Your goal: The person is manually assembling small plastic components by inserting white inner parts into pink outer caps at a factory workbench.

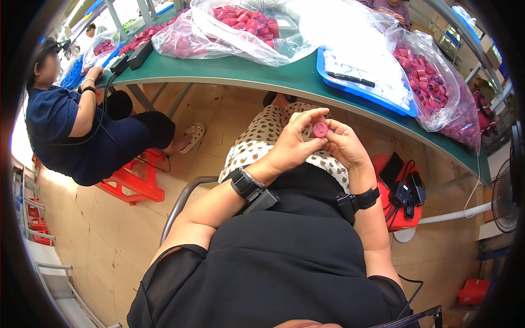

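Observation:
A small round pink-red cap (320,129) is pinched between the fingers of both my hands, held over my lap below the table edge. My left hand (295,141) curls around it from the left, fingertips on its upper rim. On the right side, my right hand (343,145) presses its fingers against the cap. Both wrists carry black bands with small black devices. Under the hands lies my patterned cream trouser leg (257,143).
A green table (257,74) curves ahead, holding clear bags of pink-red caps (246,24), a blue tray (361,90) of white parts, and another bag of caps (437,87) on the right. A person in dark blue (65,126) sits left on a red stool. Red stool with black devices (402,191) at my right.

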`<state>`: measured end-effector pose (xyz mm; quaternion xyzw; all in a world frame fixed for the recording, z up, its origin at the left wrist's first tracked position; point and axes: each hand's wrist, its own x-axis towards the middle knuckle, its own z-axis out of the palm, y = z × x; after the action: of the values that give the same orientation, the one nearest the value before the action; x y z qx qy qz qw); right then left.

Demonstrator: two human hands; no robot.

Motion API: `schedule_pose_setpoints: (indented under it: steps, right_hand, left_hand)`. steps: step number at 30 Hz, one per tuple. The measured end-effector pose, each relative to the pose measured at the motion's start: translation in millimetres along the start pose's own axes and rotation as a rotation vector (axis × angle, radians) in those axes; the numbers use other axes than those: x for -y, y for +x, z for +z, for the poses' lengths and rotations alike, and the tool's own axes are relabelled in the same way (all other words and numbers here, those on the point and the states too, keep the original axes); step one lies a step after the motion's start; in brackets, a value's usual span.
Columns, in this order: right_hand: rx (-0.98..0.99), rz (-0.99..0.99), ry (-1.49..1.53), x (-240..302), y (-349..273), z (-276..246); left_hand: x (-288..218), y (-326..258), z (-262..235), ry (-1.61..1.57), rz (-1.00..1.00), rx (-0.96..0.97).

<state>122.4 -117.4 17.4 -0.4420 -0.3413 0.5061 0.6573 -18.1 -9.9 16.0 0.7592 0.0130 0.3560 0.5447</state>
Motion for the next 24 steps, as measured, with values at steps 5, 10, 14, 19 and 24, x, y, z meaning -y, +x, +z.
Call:
schedule_pose_setpoints:
  steps: [5,10,14,19,24]
  right_hand:
    - [-0.005,0.009,0.002,-4.0,1.2,-3.6]
    - [0.022,0.009,0.018,-5.3,1.6,-7.4]
    - [0.020,0.053,-0.024,4.7,-2.2,1.1]
    - [-0.069,0.037,-0.115,11.8,-3.3,7.8]
    - [-0.080,0.010,-0.157,17.8,-4.9,9.8]
  left_hand:
    - [1.3,-1.4,1.1,0.007,0.002,-0.016]
    - [2.6,0.0,1.1,-0.188,-0.106,-0.025]
    - [-4.3,1.9,-2.4,-0.553,-0.359,-0.090]
    - [14.0,0.6,-7.8,-0.894,-0.472,-0.164]
    - [17.0,0.2,-7.3,-1.078,-0.607,-0.215]
